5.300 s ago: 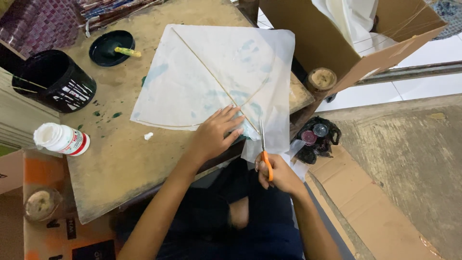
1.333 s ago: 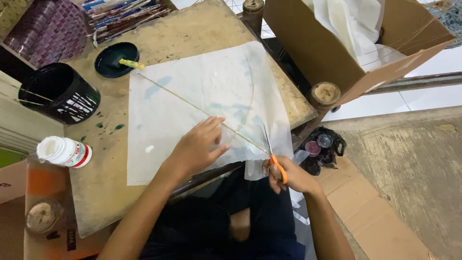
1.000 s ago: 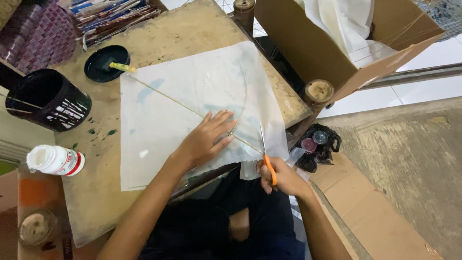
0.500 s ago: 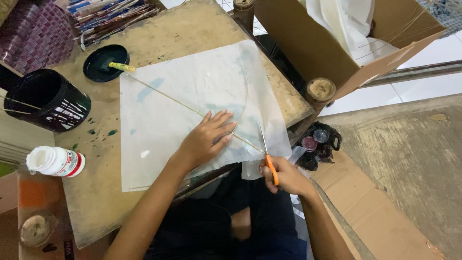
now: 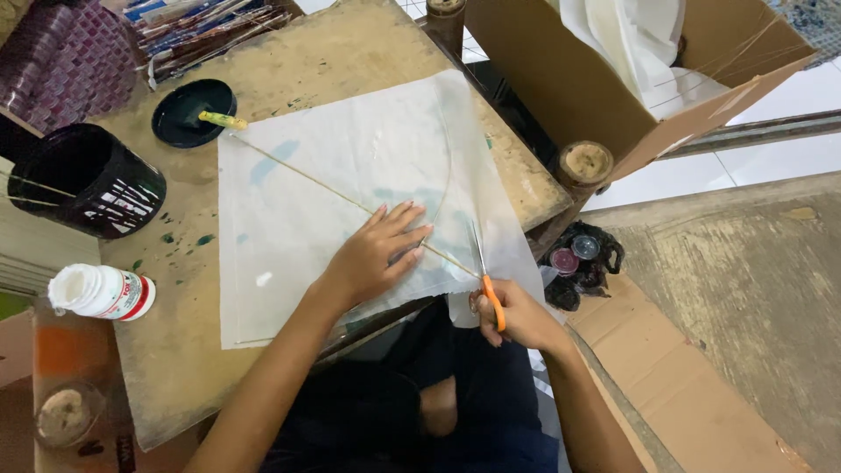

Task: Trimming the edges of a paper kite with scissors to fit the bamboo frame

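A thin white paper sheet (image 5: 342,175) with faint blue smears lies on the worn wooden table (image 5: 368,52). A slim bamboo stick (image 5: 298,172) runs diagonally across it, and a curved stick (image 5: 448,171) bows near the right side. My left hand (image 5: 381,254) presses flat on the sheet over the diagonal stick. My right hand (image 5: 517,315) grips orange-handled scissors (image 5: 486,280) at the sheet's near right edge, blades pointing up into the paper.
A black lid (image 5: 193,112) with a yellow-handled brush and a black tub (image 5: 88,180) sit at the left. A white glue bottle (image 5: 101,292) lies near the left edge. An open cardboard box (image 5: 613,79) with white paper stands at the right; small jars (image 5: 578,258) sit below.
The sheet was turned on the table from a kite-like angle to nearly square. My left hand has settled flat on it, and the scissors stay at the near right edge.
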